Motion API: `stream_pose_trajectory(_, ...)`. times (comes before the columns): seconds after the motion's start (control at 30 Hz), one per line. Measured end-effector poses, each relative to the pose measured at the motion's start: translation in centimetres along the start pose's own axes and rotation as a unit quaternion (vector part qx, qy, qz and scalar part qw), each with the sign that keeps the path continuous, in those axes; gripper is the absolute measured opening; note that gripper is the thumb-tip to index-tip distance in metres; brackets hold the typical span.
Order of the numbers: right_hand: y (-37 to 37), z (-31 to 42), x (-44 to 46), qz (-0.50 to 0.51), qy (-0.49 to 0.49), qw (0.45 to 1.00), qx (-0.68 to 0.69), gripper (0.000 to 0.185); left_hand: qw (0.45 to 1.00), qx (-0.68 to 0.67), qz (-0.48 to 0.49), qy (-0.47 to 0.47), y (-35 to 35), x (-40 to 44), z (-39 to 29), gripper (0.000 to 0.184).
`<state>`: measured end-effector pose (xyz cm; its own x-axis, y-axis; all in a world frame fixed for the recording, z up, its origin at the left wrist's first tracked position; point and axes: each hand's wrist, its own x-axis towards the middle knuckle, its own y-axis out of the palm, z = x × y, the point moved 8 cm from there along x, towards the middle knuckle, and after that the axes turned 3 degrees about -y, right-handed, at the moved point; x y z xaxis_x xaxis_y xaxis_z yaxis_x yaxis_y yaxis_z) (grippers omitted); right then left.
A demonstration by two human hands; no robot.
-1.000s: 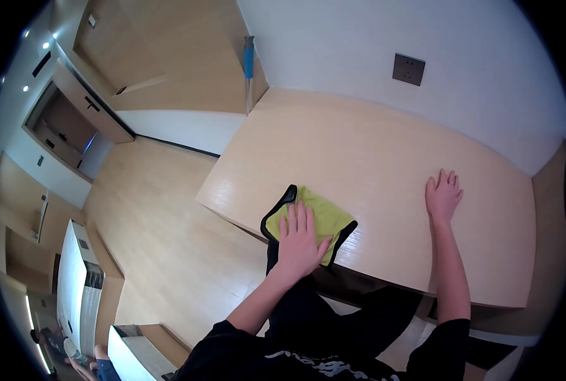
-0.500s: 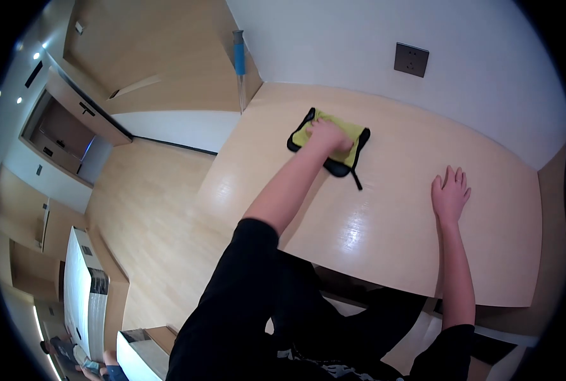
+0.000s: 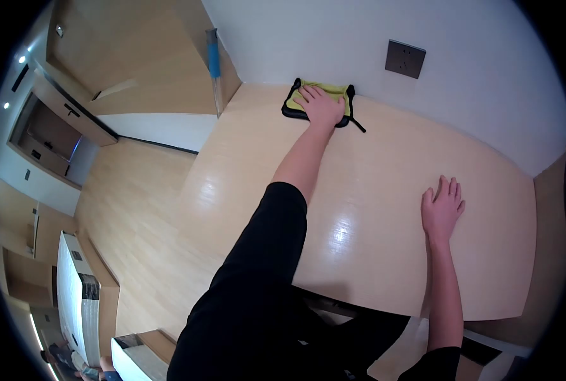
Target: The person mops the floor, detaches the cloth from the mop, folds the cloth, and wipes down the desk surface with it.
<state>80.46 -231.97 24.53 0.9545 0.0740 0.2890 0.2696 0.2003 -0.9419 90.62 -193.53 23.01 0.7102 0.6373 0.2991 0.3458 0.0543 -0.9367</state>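
Observation:
A green cloth with black edging (image 3: 292, 100) lies flat at the back of the light wooden tabletop (image 3: 378, 152), close against the wall. My left hand (image 3: 322, 106) presses on it from above with the fingers spread, and a black loop sticks out from the cloth's right corner. Farther right, my right hand (image 3: 442, 209) rests on the bare tabletop with its fingers apart, holding nothing.
A dark socket plate (image 3: 405, 59) is on the wall behind the tabletop. A blue-handled tool (image 3: 214, 60) stands by the back left corner. At the lower left are a plastic-wrapped white panel (image 3: 73, 298) and, partly visible, another person (image 3: 60, 355).
My left hand has moved with the cloth from the table's front edge to the back, by the wall. My right hand has stayed at nearly the same place on the tabletop.

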Motion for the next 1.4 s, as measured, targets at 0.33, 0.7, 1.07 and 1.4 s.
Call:
stream_pose_trajectory(0.33, 0.5, 0.8, 1.9, -0.001, 0.01, 1.0, 0.006, 0.05, 0.998, -0.035, 0.016, 0.042, -1.1, -2.3, 1.3, 0.079)
stream_pose_trajectory(0.7, 2.4, 0.5, 3.2, 0.014, 0.0, 1.0, 0.009, 0.049, 0.979, -0.036, 0.009, 0.203, -8.1, -19.8, 10.0, 0.073)
stream_pose_trajectory(1.07, 2.0, 0.3, 3.5, 0.003, -0.01, 1.0, -0.016, 0.05, 0.969, -0.196, -0.003, 0.149, -15.6, -32.1, 17.1, 0.057)
stream_pose_trajectory(1.4, 1.8, 0.1, 3.6, 0.0, -0.01, 1.0, -0.008, 0.051, 0.963, -0.174, -0.061, 0.199, -19.2, -33.5, 18.6, 0.035)
